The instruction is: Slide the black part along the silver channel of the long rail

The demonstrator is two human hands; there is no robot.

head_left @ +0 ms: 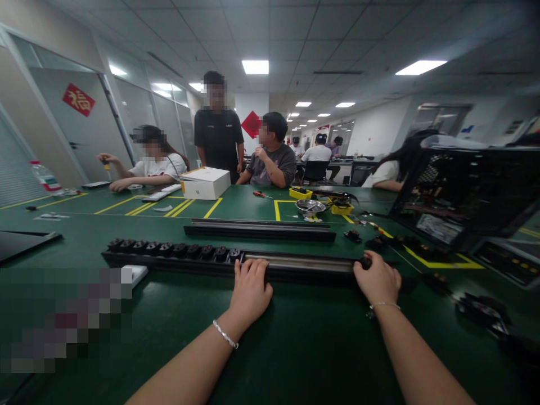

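A long black power strip housing (295, 267) lies across the green table in front of me. Black sockets (179, 250) sit side by side along its left half; the right half is an open channel with a metallic inside. My left hand (252, 286) is closed over the housing's front edge, its fingertips next to the last socket of the row. At the right end of the channel, my right hand (378, 278) is closed around a small black socket (366, 262), mostly hidden by the fingers. Behind lies a second long black housing strip (259, 230).
Loose black parts (481, 312) lie along the right side, below an open black computer case (459, 191). Farther back are a metal bowl (311, 207), yellow trays (300, 193), a screwdriver (263, 194) and a white box (206, 183). People sit and stand beyond the table.
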